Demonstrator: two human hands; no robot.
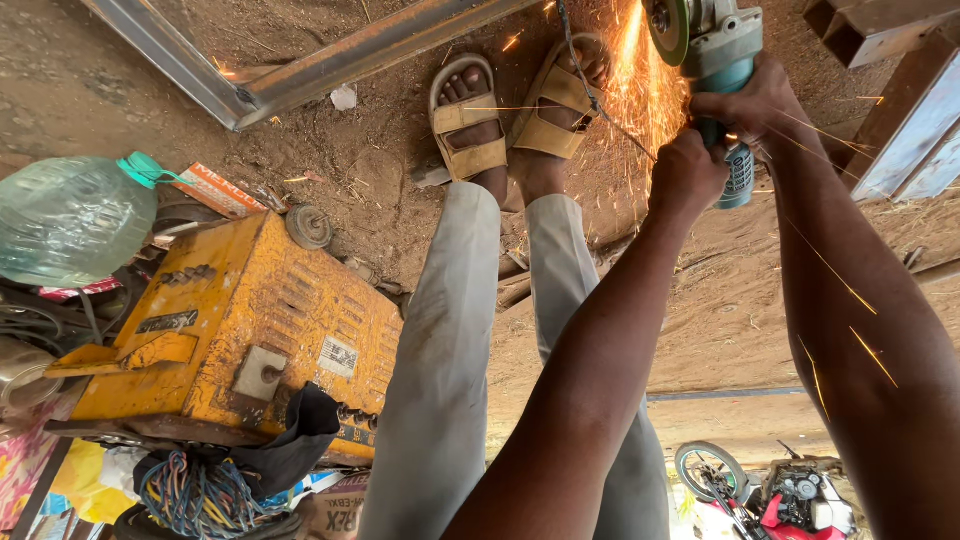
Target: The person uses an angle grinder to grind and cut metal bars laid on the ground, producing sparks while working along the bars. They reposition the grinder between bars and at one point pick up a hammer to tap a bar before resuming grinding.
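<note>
Both my hands, left (685, 172) and right (750, 100), have fingers wrapped tight on the teal angle grinder (722, 60), sparks flying at twelve o'clock, so the cut looks unfinished.

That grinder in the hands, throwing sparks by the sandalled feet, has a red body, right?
Not quite. The head view shows both hands, left and right, gripping the grinder, and sparks do fly beside the sandalled feet, but its body is teal, not red.
</note>
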